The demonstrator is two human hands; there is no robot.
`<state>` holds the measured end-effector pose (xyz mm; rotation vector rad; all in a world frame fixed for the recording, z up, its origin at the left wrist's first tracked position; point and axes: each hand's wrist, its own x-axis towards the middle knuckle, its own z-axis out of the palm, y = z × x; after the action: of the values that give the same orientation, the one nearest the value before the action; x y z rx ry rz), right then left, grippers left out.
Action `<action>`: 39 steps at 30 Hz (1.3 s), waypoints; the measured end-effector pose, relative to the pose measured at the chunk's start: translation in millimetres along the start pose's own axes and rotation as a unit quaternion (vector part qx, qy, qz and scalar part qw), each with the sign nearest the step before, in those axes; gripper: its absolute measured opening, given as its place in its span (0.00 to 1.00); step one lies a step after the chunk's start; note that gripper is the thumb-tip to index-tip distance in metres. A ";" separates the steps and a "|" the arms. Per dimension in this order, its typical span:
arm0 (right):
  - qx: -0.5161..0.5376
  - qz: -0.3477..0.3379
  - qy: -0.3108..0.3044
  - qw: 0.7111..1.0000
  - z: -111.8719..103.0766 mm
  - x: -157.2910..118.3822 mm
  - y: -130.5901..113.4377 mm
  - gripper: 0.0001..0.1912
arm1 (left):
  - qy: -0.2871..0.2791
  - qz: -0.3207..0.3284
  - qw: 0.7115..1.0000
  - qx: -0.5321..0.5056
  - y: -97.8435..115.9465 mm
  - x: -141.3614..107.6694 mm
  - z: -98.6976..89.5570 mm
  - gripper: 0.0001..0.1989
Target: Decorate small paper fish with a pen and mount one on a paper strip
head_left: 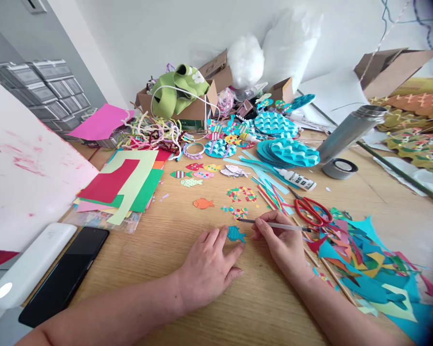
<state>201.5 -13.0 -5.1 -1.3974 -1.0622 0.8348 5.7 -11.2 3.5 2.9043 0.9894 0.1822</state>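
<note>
My left hand (pixel 211 262) rests on the wooden table with its fingers spread, the fingertips at the edge of a blue paper fish (pixel 235 234). In my right hand (pixel 279 240) is a slim pen (pixel 274 224), pinched between thumb and fingers. Its dark tip points left, at a small pile of coloured paper dots (pixel 239 213) just beyond the blue fish. An orange paper fish (pixel 203 203) lies further up and left. Behind it are several decorated paper fish (pixel 191 183) and a heap of tiny red, green and yellow paper bits (pixel 242 194).
Red-handled scissors (pixel 313 211), a glue bottle (pixel 296 179) and paper scraps (pixel 364 259) lie to the right. Beyond stand an uncapped steel flask (pixel 351 132) and stacked blue wavy discs (pixel 288 153). Coloured sheets (pixel 144 187), a phone (pixel 67 274) and a white device (pixel 32 264) are left.
</note>
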 end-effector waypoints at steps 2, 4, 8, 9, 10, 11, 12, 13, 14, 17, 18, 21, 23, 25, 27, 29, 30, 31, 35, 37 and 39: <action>0.001 -0.005 0.000 1.000 0.0 0.5 -0.3 0.17 | 0.008 0.005 1.000 0.000 -0.1 -0.1 0.9 0.24; 0.001 -0.008 -0.001 1.000 -0.1 0.7 -0.2 0.16 | 0.017 0.007 1.000 -0.001 -0.3 0.0 2.0 0.23; 0.002 -0.007 0.000 1.000 -0.1 0.0 -1.0 0.17 | 0.027 0.004 1.000 0.006 -0.6 -0.1 4.0 0.25; 0.004 -0.004 -0.004 1.000 0.1 -0.2 -1.4 0.17 | 0.030 0.006 0.999 0.009 -0.7 -0.3 4.5 0.26; 0.008 0.004 -0.013 1.000 0.4 -0.5 -1.8 0.17 | 0.032 0.008 0.999 0.012 -0.8 -0.4 5.0 0.26; 0.013 0.016 -0.025 0.999 0.9 -0.7 -2.1 0.18 | 0.035 0.009 0.999 0.015 -0.8 -0.5 5.5 0.27; 0.017 0.031 -0.042 0.999 1.5 -0.8 -2.1 0.18 | 0.037 0.011 0.999 0.017 -0.9 -0.6 5.9 0.26; 0.022 0.047 -0.059 0.997 2.2 -0.9 -1.7 0.19 | 0.038 0.012 0.999 0.018 -0.9 -0.6 6.1 0.26; 0.026 0.063 -0.075 0.995 2.9 -0.9 -1.0 0.19 | 0.038 0.012 0.999 0.019 -0.9 -0.5 6.2 0.25; 0.035 0.086 -0.094 0.991 4.6 -0.7 2.7 0.21 | 0.033 0.010 0.999 0.023 -0.6 0.2 5.4 0.23; 0.036 0.087 -0.094 0.991 4.9 -0.6 4.0 0.21 | 0.031 0.010 0.999 0.023 -0.3 0.5 4.9 0.22; 0.032 0.089 -0.088 0.992 5.2 -0.1 5.9 0.21 | 0.029 0.009 0.999 0.022 0.3 1.4 3.6 0.20; 0.030 0.095 -0.088 0.991 5.0 0.3 5.3 0.22 | 0.032 0.008 0.999 0.020 0.5 1.7 3.5 0.20; 0.032 0.097 -0.088 0.991 4.8 0.7 4.2 0.22 | 0.037 0.008 0.999 0.021 0.6 1.6 3.9 0.20; 0.038 0.097 -0.089 0.991 4.8 0.9 3.6 0.22 | 0.039 0.008 0.999 0.023 0.7 1.5 4.4 0.20; 0.042 0.097 -0.090 0.990 4.9 1.0 3.9 0.22 | 0.037 0.008 0.999 0.024 0.9 1.3 4.7 0.20; 0.043 0.098 -0.091 0.990 5.0 0.9 4.2 0.22 | 0.036 0.007 0.999 0.025 1.0 1.3 4.7 0.20; 0.044 0.098 -0.093 0.990 5.0 0.9 4.5 0.21 | 0.036 0.007 0.999 0.025 1.1 1.4 4.7 0.20; 0.044 0.097 -0.095 0.990 5.1 0.7 6.0 0.21 | 0.037 0.007 0.999 0.025 1.1 1.5 4.2 0.21; 0.044 0.094 -0.095 0.990 4.9 0.7 6.7 0.20 | 0.035 0.007 0.999 0.025 0.9 1.4 3.7 0.20; 0.045 0.093 -0.096 0.990 4.7 0.7 7.2 0.20 | 0.033 0.007 0.999 0.025 0.8 1.4 3.3 0.20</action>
<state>198.4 -10.4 -12.7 -1.3753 -1.0351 1.1589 7.7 -11.0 0.4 2.9698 0.9963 0.2592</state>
